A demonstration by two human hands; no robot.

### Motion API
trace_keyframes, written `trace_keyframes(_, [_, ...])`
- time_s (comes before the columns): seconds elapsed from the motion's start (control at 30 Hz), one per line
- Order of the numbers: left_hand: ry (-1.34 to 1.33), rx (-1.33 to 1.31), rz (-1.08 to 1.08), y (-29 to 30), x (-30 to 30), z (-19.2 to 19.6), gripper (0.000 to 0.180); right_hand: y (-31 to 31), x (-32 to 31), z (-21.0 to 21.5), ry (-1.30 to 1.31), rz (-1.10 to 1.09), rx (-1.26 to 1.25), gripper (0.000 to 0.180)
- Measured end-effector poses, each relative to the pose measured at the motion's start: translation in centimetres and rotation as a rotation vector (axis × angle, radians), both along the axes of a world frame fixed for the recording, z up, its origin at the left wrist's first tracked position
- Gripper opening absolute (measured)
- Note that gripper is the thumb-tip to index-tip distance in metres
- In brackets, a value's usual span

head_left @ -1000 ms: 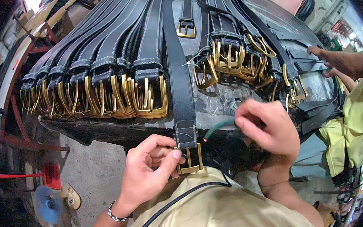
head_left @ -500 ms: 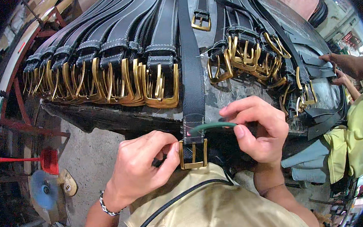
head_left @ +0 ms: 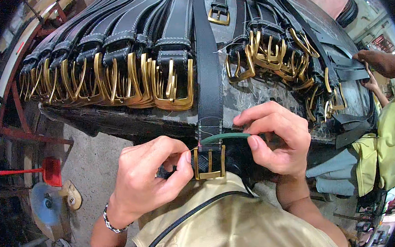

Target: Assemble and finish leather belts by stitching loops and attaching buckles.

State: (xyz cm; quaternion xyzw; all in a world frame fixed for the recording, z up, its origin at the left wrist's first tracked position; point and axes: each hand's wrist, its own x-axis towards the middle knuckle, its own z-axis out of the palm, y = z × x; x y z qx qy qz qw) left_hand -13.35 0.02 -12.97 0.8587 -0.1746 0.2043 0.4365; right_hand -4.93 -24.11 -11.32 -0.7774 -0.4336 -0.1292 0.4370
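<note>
Keep thread [head_left: 193,149] taut, pinched between left hand's [head_left: 148,171] thumb and forefinger; steady green strip [head_left: 228,136], gripped in right hand [head_left: 277,140], keeping reddish tip off leather. Working on black belt [head_left: 209,90], hung past table [head_left: 239,97] edge between hands, above gold buckle [head_left: 211,174]. Angled inward, left knuckles upward, right fingers half-curled.

There is 1 curved green stick [head_left: 225,136], 1 red dustpan [head_left: 52,172] and 1 blue fan [head_left: 46,210].
</note>
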Motion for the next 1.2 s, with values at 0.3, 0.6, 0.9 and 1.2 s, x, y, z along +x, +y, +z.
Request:
trace_keyframes(0.3, [0.011, -0.034, 0.007, -0.3, 0.3, 0.0, 0.013, -0.1, 0.3, 0.0, -0.017, 0.005, -0.018, 0.013])
trace_keyframes(0.6, [0.196, -0.200, 0.222, -3.0, 1.3, -0.5, 0.026, -0.2, 0.7, -0.9, 0.002, -0.134, 0.236, 0.006])
trace_keyframes(0.9, [0.229, -0.248, 0.196, -2.9, 0.8, -0.2, 0.012, 0.0, 0.1, -0.5, -0.034, -0.124, 0.123, 0.011])
trace_keyframes(1.2, [0.168, -0.220, 0.196, -2.7, 0.9, -0.1, 0.006, 0.3, -0.5, -0.2, -0.004, -0.137, 0.043, 0.016])
